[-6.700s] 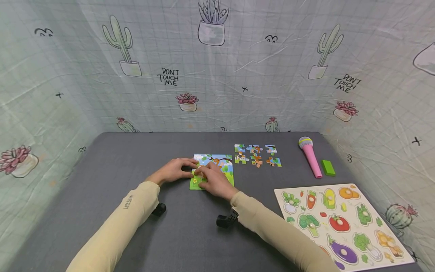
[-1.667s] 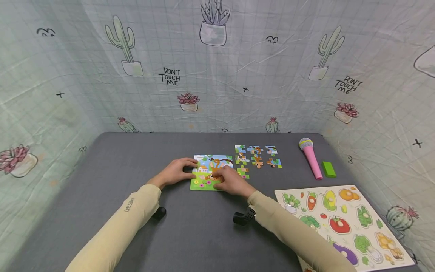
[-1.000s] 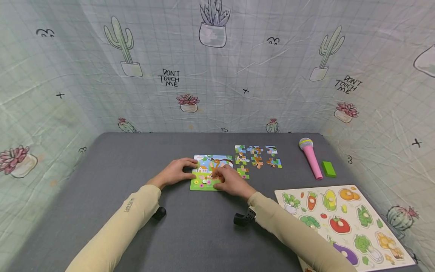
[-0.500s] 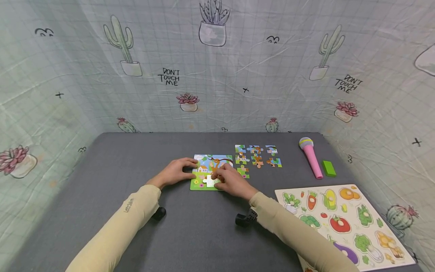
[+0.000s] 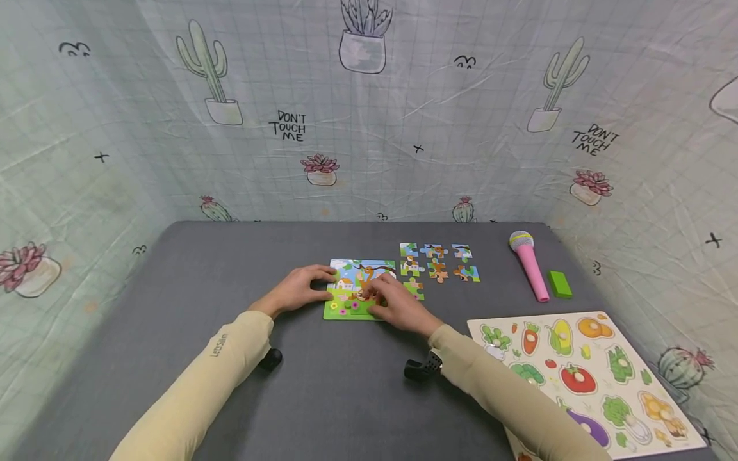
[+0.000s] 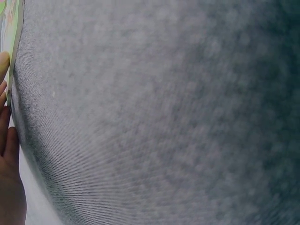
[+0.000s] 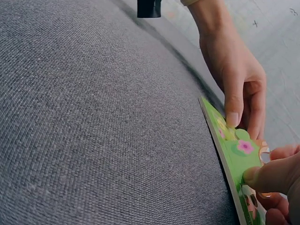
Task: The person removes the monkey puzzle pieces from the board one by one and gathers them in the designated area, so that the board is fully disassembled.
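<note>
A jigsaw board (image 5: 340, 314) with a house, a tree and flowers lies on the grey table before me. My left hand (image 5: 295, 289) rests at its left edge, the thumb straight on its surface and the fingers beside it. With thumb and fingers, my right hand (image 5: 401, 305) pinches a green jigsaw piece (image 7: 241, 149) with a pink flower, low on the board. That piece looks tilted, one edge raised over the board; my fingers cover part of it. The left wrist view shows only fingers (image 6: 11, 140) and a bit of board edge.
Several loose jigsaw pieces (image 5: 436, 271) lie in rows right of the board. Beyond them are a pink toy microphone (image 5: 533, 269) and a green block (image 5: 560, 284). A vegetable peg board (image 5: 548, 351) fills the front right, partly under my right forearm. Patterned cloth (image 5: 254, 160) hangs behind.
A loose flowered piece joined those on the right between the first two frames. My right hand moved right along the board, then tilted the pinched piece up. The left hand stays nearly still.
</note>
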A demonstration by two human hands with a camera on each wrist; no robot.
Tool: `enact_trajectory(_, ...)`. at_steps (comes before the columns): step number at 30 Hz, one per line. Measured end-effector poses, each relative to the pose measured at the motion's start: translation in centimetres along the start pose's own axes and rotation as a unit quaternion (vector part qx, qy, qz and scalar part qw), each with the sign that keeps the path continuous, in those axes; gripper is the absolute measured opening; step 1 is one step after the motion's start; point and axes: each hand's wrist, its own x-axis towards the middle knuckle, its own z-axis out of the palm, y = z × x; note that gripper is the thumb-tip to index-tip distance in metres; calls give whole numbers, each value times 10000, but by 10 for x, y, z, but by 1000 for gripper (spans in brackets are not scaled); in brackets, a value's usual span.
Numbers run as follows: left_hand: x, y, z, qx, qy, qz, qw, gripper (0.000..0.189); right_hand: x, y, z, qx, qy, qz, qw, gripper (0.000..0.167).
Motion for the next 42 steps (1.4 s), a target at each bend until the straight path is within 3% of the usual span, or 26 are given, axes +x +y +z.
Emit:
enact_trajectory(5,0,0,0,-24,-10,35,10000,43,-2,2,0,43,89,-152,9998,9)
enact_trajectory(13,0,0,0,-7,-3,64,10000,43,-2,6,-2,389,194,-128,9990,17)
enact_trajectory(20,-1,0,-2,1,-60,50,10000,44,-3,9,-8,864,589,563,9929,13)
enact_trajectory(25,1,0,-2,-25,-66,62,10000,44,-11,13,-16,832,879,1129,9862,15)
enact_trajectory(42,1,2,-3,25,-76,77,9999,42,-63,48,-67,1133,977,2246,9629,26)
